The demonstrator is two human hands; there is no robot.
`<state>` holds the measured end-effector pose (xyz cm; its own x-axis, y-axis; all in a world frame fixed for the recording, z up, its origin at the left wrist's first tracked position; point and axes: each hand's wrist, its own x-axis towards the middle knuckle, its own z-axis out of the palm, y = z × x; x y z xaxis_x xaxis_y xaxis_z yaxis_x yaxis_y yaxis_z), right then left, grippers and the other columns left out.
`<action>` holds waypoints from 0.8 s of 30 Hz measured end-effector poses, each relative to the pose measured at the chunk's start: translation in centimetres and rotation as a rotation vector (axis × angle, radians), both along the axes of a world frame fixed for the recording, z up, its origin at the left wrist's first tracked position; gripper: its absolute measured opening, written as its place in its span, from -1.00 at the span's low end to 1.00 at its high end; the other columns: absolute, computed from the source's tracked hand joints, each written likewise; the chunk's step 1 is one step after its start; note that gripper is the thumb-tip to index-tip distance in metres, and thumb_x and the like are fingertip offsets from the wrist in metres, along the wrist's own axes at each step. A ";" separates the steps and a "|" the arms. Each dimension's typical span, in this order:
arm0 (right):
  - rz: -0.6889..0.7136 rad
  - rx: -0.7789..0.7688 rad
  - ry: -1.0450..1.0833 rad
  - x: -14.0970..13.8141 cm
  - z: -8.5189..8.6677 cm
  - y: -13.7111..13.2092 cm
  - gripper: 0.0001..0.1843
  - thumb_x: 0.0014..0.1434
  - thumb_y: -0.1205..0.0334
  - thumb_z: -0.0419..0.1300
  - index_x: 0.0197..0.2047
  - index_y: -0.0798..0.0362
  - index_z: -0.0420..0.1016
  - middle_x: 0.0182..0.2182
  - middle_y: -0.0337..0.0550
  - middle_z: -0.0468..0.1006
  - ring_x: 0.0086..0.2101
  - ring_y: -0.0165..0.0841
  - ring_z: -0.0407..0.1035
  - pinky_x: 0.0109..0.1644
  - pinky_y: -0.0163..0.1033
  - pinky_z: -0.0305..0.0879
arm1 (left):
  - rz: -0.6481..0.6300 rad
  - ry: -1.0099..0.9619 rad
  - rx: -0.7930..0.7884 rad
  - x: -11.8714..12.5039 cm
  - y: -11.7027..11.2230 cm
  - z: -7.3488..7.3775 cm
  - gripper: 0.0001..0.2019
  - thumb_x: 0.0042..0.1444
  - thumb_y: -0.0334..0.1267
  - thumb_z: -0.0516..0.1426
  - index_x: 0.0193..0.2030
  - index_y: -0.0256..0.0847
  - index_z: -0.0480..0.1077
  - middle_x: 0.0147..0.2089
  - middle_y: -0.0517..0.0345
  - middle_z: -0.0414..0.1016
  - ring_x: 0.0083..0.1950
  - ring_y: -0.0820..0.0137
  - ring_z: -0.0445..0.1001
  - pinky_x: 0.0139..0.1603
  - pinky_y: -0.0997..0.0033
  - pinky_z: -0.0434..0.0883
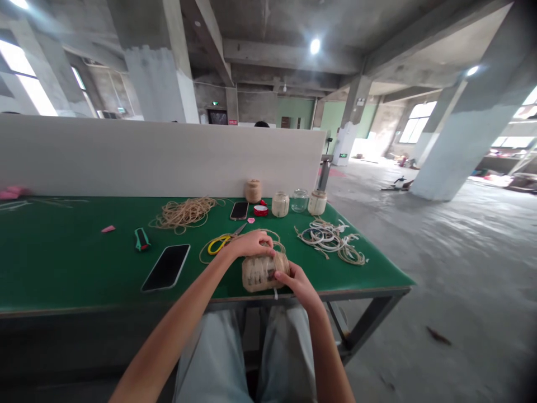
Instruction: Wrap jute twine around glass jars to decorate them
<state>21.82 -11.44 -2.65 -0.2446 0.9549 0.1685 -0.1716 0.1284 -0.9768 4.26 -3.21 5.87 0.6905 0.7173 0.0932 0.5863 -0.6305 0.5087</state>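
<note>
A glass jar wrapped in jute twine (260, 274) lies on its side near the front edge of the green table. My right hand (298, 284) grips its right end, thumb on the near side and fingers behind. My left hand (254, 244) is closed over the jar's upper side, fingertips pinched at the twine; the exact strand is hidden. A loop of loose twine (280, 242) runs behind the jar. A short pale end (276, 293) hangs below it. Yellow-handled scissors (218, 244) lie just left of my left hand, partly covered by it.
Behind stand wrapped jars (280, 205), a bare glass jar (299, 201) and a red tape roll (260, 210). A twine heap (184, 214), phone (166, 267) and green cutter (142, 239) lie left; cord coils (331, 238) lie right. A white partition (159, 159) borders the table.
</note>
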 end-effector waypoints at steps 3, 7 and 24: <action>0.000 -0.012 -0.033 0.2 0.3 0.2 -0.53 -0.12 0.02 0.29 -0.20 0.18 0.45 -0.43 -0.18 0.47 -0.44 -0.41 0.29 -0.37 -0.35 0.20 | -0.007 0.006 -0.010 0.0 0.0 0.0 -0.64 -0.04 0.07 0.11 -0.34 -0.20 0.45 -0.28 0.13 0.33 -0.21 0.32 0.31 -0.22 0.45 0.21; -0.079 -0.040 -0.076 0.1 0.5 1.0 -0.55 -0.03 -0.08 0.18 -0.36 0.22 0.49 -0.57 -0.22 0.43 -0.53 -0.46 0.23 -0.47 -0.39 0.12 | -0.019 0.017 -0.022 -0.1 0.0 0.0 -0.66 -0.03 0.06 0.11 -0.35 -0.20 0.44 -0.31 0.14 0.35 -0.22 0.33 0.32 -0.25 0.47 0.20; -0.162 -0.053 0.106 -1.9 0.0 0.5 -0.61 -0.09 0.03 0.24 -0.27 0.17 0.44 -0.52 -0.24 0.42 -0.52 -0.46 0.24 -0.43 -0.38 0.17 | -0.068 -0.001 -0.115 -0.3 -0.2 1.1 -0.69 -0.08 0.00 0.16 -0.34 -0.22 0.41 -0.45 0.24 0.24 -0.44 0.47 0.21 -0.49 0.54 0.11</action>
<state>19.94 -10.98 -2.70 -0.0708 0.9885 0.1333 -0.2551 0.1113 -0.9605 3.99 -3.42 6.98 0.7380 0.6747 0.0140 0.5433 -0.6063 0.5807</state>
